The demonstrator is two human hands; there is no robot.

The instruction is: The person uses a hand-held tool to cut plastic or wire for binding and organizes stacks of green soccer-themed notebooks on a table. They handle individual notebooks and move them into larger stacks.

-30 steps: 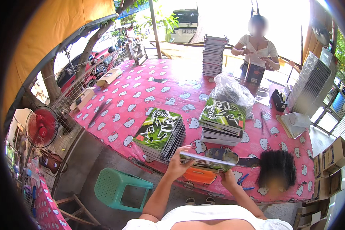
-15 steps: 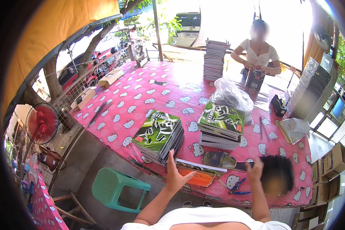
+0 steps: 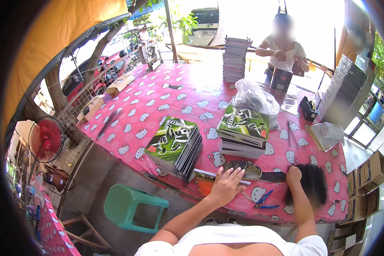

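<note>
My left hand lies with fingers stretched out over a notebook at the near edge of the table; an orange piece shows beside it. My right hand is closed at the left rim of a heap of thin black coils; what its fingers pinch, if anything, is hidden. A stack of green-covered notebooks with black coil edges stands left of my hands. Farther off sits a second green-covered stack. Blue-handled pliers lie between my forearms.
A pink patterned cloth covers the table. Behind the second stack are a clear plastic bag and a tall notebook pile. Across the table stands a person beside a dark box. A green stool stands at near left; cartons at right.
My left hand has moved right and down onto the notebook. My right hand has moved right to the black coils and closed. The other person's hands have come apart above the dark box.
</note>
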